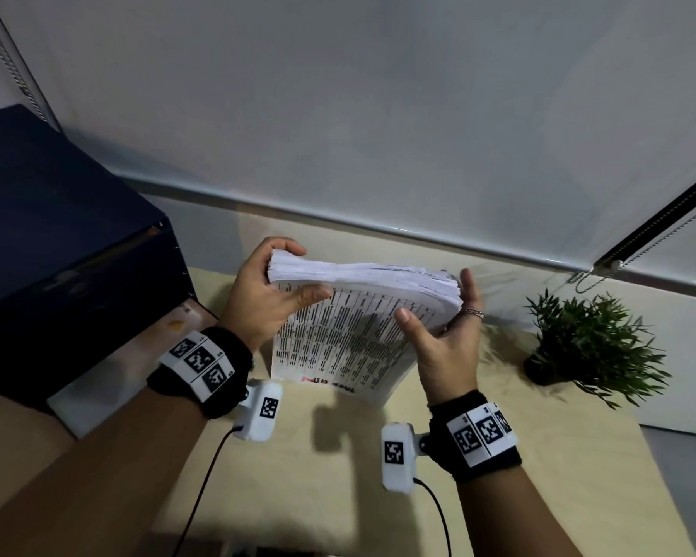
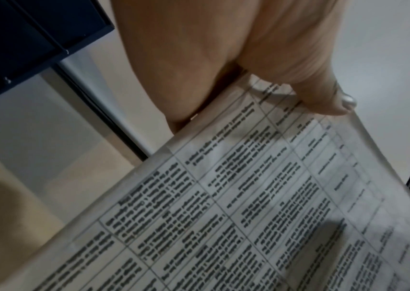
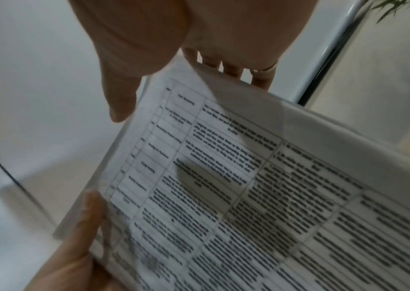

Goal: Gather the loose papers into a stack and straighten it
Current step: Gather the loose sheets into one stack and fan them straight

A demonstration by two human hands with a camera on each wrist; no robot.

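Papers [image 1: 350, 331] stand on edge above the counter [image 1: 479, 456], my left hand [image 1: 264, 293] pinching one top corner, my right hand [image 1: 447, 335] cupping the other, fingers loose; sheets could fan and slide out.

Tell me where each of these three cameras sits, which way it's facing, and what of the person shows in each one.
Head: on the head, looking forward and down at the table; both forearms, the left hand and the right hand hold the papers up.
Left wrist: along the left hand toward the wall; palm and thumb on the papers.
Right wrist: along the right hand; thumb and fingers at the papers' edge, the left thumb at lower left.
Shared: all three show the printed table page; head and left wrist share the dark box.
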